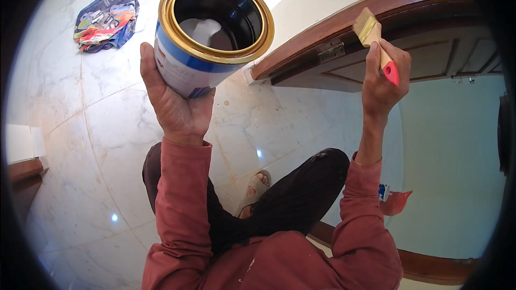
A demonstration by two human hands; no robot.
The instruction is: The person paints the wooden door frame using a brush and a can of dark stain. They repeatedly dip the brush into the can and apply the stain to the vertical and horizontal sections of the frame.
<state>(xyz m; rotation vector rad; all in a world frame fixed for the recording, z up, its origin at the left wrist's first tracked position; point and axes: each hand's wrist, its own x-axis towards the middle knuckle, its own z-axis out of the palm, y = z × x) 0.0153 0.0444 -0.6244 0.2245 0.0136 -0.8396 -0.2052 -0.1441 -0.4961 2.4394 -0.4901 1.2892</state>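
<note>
My left hand (180, 110) is wrapped round the lower side of a paint can (185, 70) with a gold rim and a white and blue label. The can is tilted so its dark inside shows, with something pale at the bottom. In my right hand (384, 78) I grip a paintbrush (371, 31) with pale bristles and a wooden handle ending in a red tip. Its bristles point up and left, in front of the brown wooden door frame (414, 0); whether they touch it I cannot tell.
A metal hinge (331, 52) sits on the frame, beside a panelled wooden door (424, 62). A crumpled colourful cloth (107, 16) lies on the marble tile floor (118, 129). Low on the right are a red piece (396, 203) and a small blue and white container (383, 192).
</note>
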